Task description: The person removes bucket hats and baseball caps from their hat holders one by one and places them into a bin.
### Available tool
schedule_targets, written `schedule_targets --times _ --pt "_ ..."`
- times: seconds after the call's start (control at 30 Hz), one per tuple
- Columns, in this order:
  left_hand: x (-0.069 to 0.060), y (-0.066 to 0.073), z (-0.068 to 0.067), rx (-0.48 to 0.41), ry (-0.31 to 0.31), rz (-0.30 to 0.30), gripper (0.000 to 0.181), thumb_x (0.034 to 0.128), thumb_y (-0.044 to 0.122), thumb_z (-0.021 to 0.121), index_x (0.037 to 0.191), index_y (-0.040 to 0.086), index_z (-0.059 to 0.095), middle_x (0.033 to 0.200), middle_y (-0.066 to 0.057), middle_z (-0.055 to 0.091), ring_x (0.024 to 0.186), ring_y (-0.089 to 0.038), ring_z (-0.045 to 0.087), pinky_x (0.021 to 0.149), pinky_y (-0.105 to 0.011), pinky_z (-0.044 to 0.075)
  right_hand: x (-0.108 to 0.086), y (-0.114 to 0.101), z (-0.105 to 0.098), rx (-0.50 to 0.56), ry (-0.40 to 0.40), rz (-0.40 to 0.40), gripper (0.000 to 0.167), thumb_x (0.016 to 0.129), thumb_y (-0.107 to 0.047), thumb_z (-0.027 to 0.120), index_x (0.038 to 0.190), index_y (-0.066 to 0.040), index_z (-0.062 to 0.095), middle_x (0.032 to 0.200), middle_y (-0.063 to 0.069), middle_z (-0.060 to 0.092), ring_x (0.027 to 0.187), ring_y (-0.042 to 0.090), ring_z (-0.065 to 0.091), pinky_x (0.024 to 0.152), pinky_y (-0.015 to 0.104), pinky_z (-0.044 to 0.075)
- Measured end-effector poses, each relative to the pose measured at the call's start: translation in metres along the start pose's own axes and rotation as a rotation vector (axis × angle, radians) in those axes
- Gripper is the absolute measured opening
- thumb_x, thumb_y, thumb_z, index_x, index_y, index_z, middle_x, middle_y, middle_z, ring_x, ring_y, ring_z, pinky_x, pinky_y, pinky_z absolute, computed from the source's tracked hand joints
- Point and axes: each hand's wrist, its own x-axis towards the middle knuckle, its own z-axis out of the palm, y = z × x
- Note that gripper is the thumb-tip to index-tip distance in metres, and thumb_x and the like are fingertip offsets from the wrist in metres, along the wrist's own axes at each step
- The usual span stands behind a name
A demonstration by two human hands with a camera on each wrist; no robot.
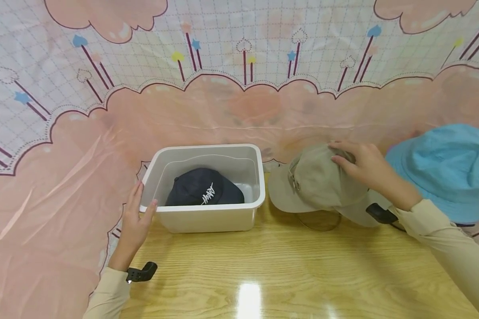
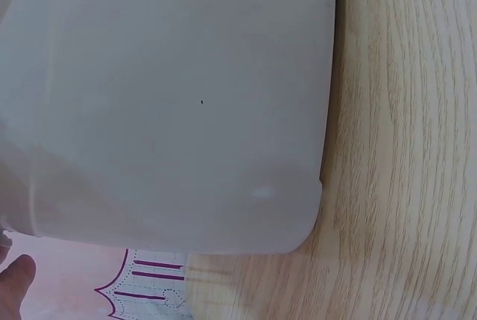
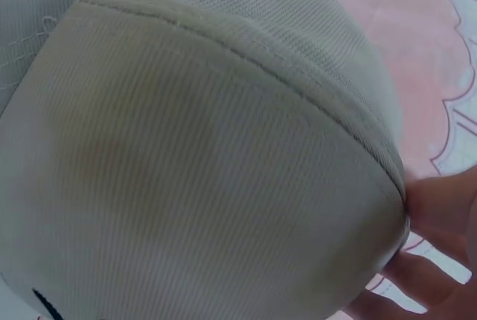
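In the head view my right hand (image 1: 361,166) pinches the crown of a khaki baseball cap (image 1: 315,177), whose brim points left. The right wrist view shows the ribbed cap (image 3: 201,163) up close, thumb and fingers at its crown. A paler brim (image 1: 361,212) shows under it on the right. My left hand (image 1: 135,217) rests at the left front corner of a light grey plastic bin (image 1: 211,219), fingers fairly straight. Inside the bin lies a navy baseball cap (image 1: 201,186) with white lettering. In the left wrist view the bin wall (image 2: 186,111) fills most of the picture.
A light blue bucket hat (image 1: 447,168) stands at the right, beside my right forearm. Below the khaki cap a thin dark curved line (image 1: 323,229) shows on the wooden table (image 1: 283,266). Patterned pink and white cloth (image 1: 231,106) hangs behind.
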Motion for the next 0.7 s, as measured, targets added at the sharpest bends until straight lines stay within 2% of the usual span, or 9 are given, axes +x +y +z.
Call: schedule_targets --times 0.1,0.17,0.37,0.53,0.63,0.7 --pt "0.0 0.0 -0.001 0.0 0.004 -0.001 0.064 0.0952 0.022 0.055 0.149 0.002 0.025 0.155 -0.013 0.021 0.14 -0.036 0.017 0.108 -0.061 0.013 0.004 -0.001 0.004 -0.026 0.08 -0.026 0.027 0.083 -0.007 0.071 0.109 0.0 0.07 0.107 0.02 0.067 0.076 0.032 0.064 0.062 0.045 0.047" --pt "-0.001 0.0 -0.002 -0.001 0.004 -0.006 0.064 0.0952 0.022 0.055 0.149 0.002 0.025 0.155 -0.013 0.02 0.14 -0.036 0.017 0.108 -0.061 0.013 0.006 -0.001 0.006 -0.04 0.122 -0.036 0.023 0.081 -0.007 0.073 0.103 -0.001 0.072 0.097 0.017 0.07 0.069 0.028 0.064 0.06 0.043 0.047" --pt "0.0 0.0 -0.001 -0.01 -0.005 -0.009 0.065 0.0952 0.022 0.055 0.148 0.0 0.025 0.155 -0.013 0.019 0.14 -0.037 0.016 0.108 -0.062 0.014 0.009 0.0 0.008 -0.088 0.201 -0.062 0.009 0.076 -0.002 0.076 0.085 -0.004 0.073 0.076 0.009 0.07 0.06 0.021 0.059 0.057 0.04 0.045" --pt "0.001 0.0 0.0 -0.006 -0.005 -0.008 0.065 0.0954 0.023 0.055 0.148 0.001 0.025 0.155 -0.012 0.019 0.14 -0.036 0.015 0.108 -0.062 0.013 0.012 -0.002 0.006 -0.108 0.204 -0.085 0.008 0.076 0.003 0.073 0.076 -0.005 0.071 0.072 0.008 0.068 0.062 0.026 0.061 0.059 0.045 0.046" --pt "0.001 -0.001 0.001 -0.005 -0.004 -0.007 0.064 0.0954 0.022 0.055 0.148 0.0 0.025 0.155 -0.013 0.019 0.14 -0.036 0.016 0.108 -0.062 0.013 0.014 -0.003 0.006 -0.086 0.222 -0.079 0.011 0.076 0.009 0.068 0.077 -0.002 0.071 0.074 0.012 0.069 0.065 0.029 0.063 0.06 0.046 0.047" --pt "0.0 -0.002 0.001 -0.007 -0.003 -0.007 0.065 0.0952 0.022 0.055 0.148 0.0 0.025 0.155 -0.013 0.019 0.14 -0.036 0.016 0.108 -0.061 0.013 0.015 -0.003 0.006 -0.075 0.209 -0.063 0.012 0.077 0.009 0.066 0.083 0.0 0.071 0.08 0.015 0.068 0.067 0.032 0.062 0.061 0.046 0.047"
